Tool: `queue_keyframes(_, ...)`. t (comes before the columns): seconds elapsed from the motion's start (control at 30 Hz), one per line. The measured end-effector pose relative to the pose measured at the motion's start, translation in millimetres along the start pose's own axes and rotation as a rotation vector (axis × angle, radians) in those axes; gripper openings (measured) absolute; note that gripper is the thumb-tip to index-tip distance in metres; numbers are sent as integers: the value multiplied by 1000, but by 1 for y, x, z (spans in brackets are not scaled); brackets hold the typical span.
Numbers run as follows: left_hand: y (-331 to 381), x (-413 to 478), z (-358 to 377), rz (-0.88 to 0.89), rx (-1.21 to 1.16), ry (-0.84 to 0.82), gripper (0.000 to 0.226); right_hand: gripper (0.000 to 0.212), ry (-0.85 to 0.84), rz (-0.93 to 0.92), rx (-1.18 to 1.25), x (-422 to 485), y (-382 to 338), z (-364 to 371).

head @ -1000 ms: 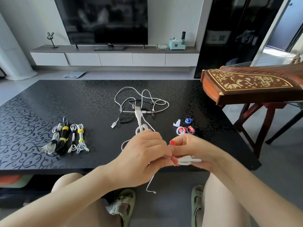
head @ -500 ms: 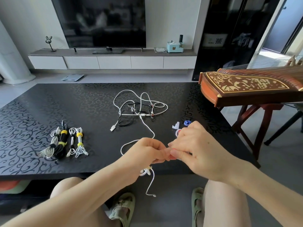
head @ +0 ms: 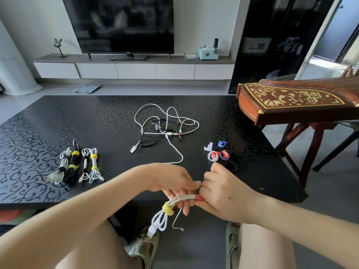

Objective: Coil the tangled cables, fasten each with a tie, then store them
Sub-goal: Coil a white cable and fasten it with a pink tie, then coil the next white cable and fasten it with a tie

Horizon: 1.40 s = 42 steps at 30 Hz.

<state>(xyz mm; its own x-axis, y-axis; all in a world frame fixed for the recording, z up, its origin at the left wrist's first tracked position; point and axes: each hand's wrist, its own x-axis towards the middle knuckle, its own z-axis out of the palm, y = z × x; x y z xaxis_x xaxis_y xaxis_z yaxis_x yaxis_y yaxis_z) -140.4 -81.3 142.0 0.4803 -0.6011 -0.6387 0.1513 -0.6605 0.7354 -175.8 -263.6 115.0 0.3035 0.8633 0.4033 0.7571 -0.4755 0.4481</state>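
Observation:
Over the near table edge my left hand (head: 171,183) grips a coiled white cable (head: 162,220) that carries a yellow tie (head: 168,208) and hangs down below my fingers. My right hand (head: 223,193) pinches the other end of that coil, where a pink tie (head: 200,197) shows at my fingertips. A tangle of white and black cables (head: 165,129) lies mid-table, one strand running toward my hands. Several coiled, yellow-tied cables (head: 75,166) lie in a row at the left. Loose rolled ties (head: 216,154) in pink, blue and white sit right of centre.
The black patterned table (head: 58,121) fills the middle. A wooden zither on a stand (head: 291,101) overhangs its right corner. A TV and low white cabinet (head: 134,68) stand against the far wall. My knees and sandals are under the near edge.
The coil has swung down below my left hand and its yellow tie now shows. My right hand has dropped lower and pinches the coil's right end.

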Motion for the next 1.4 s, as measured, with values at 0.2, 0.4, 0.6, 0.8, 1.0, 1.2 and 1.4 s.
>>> queue_keyframes(0.2,-46,10,-36,234,-460,84,52,52,8,942,1293,-9,-13,17)
queue_keyframes(0.4,-64,61,1,374,-675,334,39,54,173,1577,1763,23,-41,56)
queue_keyframes(0.6,-80,61,-18,299,-868,952,20,59,-122,1526,1531,37,-38,94)
queue_keyframes(0.8,-157,10,-102,-233,-106,1411,41,45,-461,1020,716,22,-35,131)
queue_keyframes(1.0,-209,-15,-157,-559,172,1446,39,34,-583,888,623,50,-49,161)
queue_keyframes(1.2,-233,-24,-170,-690,109,1457,19,24,-670,937,604,65,-45,170)
queue_keyframes(1.4,-228,-22,-172,-752,279,1406,41,34,-388,1297,1083,70,-19,165)
